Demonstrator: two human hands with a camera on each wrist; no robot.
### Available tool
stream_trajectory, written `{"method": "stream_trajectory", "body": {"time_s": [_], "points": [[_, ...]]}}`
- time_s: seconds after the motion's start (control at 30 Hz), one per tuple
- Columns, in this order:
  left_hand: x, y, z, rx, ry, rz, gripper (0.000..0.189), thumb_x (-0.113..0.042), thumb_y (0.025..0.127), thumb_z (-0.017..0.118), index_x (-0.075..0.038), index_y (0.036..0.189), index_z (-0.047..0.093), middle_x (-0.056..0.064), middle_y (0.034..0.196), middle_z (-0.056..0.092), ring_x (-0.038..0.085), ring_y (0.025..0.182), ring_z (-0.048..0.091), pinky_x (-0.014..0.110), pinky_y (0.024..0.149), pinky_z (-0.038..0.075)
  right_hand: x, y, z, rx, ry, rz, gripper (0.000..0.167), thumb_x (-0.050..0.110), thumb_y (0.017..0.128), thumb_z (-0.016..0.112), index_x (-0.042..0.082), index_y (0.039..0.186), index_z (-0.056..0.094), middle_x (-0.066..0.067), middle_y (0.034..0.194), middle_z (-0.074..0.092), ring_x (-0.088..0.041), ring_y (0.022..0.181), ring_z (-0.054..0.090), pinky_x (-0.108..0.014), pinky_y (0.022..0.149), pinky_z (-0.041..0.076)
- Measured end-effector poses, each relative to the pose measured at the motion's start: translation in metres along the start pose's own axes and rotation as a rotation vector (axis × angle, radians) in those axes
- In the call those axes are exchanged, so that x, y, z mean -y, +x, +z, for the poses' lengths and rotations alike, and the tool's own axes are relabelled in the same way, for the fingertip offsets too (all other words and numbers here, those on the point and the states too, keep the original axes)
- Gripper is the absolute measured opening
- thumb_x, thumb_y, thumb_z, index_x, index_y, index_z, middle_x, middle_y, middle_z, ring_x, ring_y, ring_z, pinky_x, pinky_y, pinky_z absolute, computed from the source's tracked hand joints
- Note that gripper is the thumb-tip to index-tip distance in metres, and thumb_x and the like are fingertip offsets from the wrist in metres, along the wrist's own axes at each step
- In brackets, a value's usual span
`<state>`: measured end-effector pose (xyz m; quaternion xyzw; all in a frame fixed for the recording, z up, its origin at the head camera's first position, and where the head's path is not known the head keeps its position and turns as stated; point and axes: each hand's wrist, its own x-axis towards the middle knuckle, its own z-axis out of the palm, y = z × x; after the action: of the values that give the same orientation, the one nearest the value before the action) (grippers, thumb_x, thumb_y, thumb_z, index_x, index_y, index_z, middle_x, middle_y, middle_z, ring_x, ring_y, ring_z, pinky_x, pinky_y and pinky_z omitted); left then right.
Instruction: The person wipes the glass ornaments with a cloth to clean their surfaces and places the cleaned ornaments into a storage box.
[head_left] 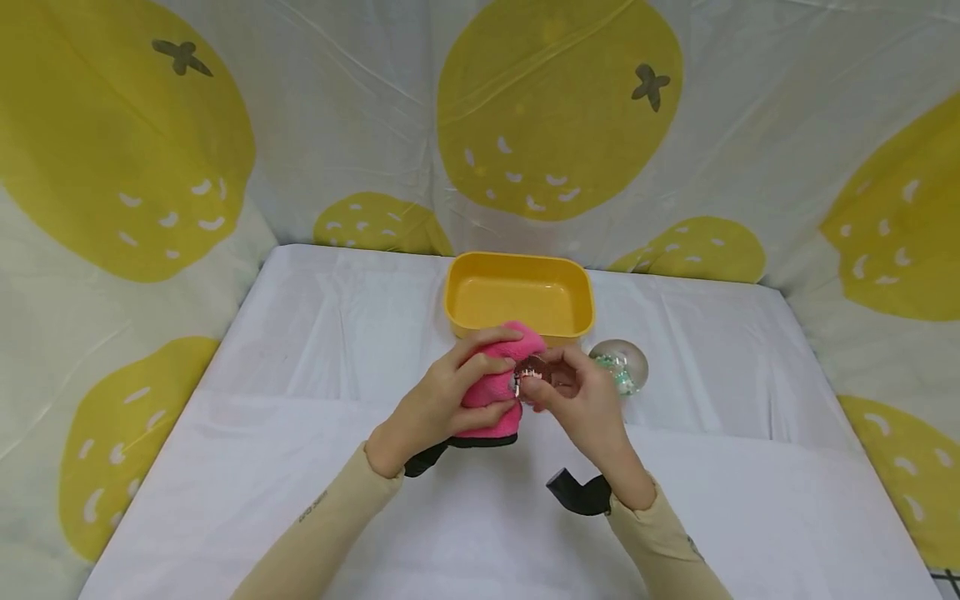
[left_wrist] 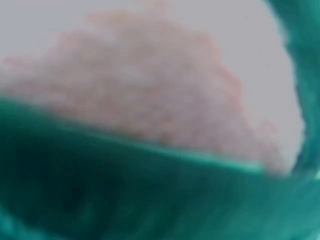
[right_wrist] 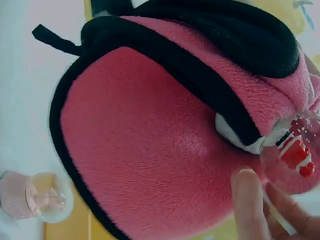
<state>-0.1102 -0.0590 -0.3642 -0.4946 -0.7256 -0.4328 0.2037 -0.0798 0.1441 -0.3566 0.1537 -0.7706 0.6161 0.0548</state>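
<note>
In the head view my left hand (head_left: 480, 371) grips a pink fleece cloth (head_left: 491, 392) with black edging, its fingers curled over the top. My right hand (head_left: 558, 379) pinches a small clear globe (head_left: 531, 372) with something red inside, pressed against the cloth. The right wrist view shows the pink cloth (right_wrist: 150, 150) up close, the clear globe (right_wrist: 295, 150) at its right edge, and my fingertips (right_wrist: 247, 197) below it. The left wrist view is a blur of teal and pinkish shapes.
A yellow tub (head_left: 517, 267) stands just behind the hands on the white table (head_left: 300, 350). A second clear globe (head_left: 622, 362) with green flecks sits right of the tub. A small pink-based globe (right_wrist: 30, 200) shows in the right wrist view. Lemon-print sheets wall the table.
</note>
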Motion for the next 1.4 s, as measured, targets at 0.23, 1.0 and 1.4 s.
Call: {"method": "stream_trajectory", "body": {"time_s": [0.23,1.0,1.4], "points": [[0.006,0.001,-0.008,-0.032,-0.151,-0.058,0.034,-0.011,0.085,0.073,-0.005,0.108,0.049,0.016,0.134,0.044,0.031,0.123,0.045,0.034,0.092,0.049,-0.004,0.005,-0.006,0.112,-0.009,-0.344,0.050,0.013,0.080,0.078,-0.007,0.118,0.052,-0.017,0.119,0.057,-0.021,0.108,0.059,-0.029,0.087,0.051],[0.004,0.002,-0.013,-0.046,-0.188,-0.111,0.038,-0.001,0.080,0.071,-0.004,0.111,0.048,0.017,0.132,0.045,0.031,0.121,0.046,0.034,0.090,0.050,-0.007,0.005,0.005,0.088,-0.018,-0.439,0.054,0.027,0.087,0.071,-0.009,0.116,0.045,-0.019,0.121,0.051,-0.023,0.111,0.054,-0.028,0.090,0.049],[-0.001,0.002,-0.006,-0.015,-0.114,-0.008,0.033,-0.034,0.094,0.059,-0.006,0.110,0.049,0.018,0.132,0.043,0.033,0.123,0.045,0.035,0.095,0.047,-0.023,0.012,-0.002,0.038,0.039,-0.641,0.053,0.026,0.079,0.078,-0.014,0.108,0.058,-0.015,0.101,0.062,-0.016,0.089,0.060,-0.018,0.074,0.052]]}}
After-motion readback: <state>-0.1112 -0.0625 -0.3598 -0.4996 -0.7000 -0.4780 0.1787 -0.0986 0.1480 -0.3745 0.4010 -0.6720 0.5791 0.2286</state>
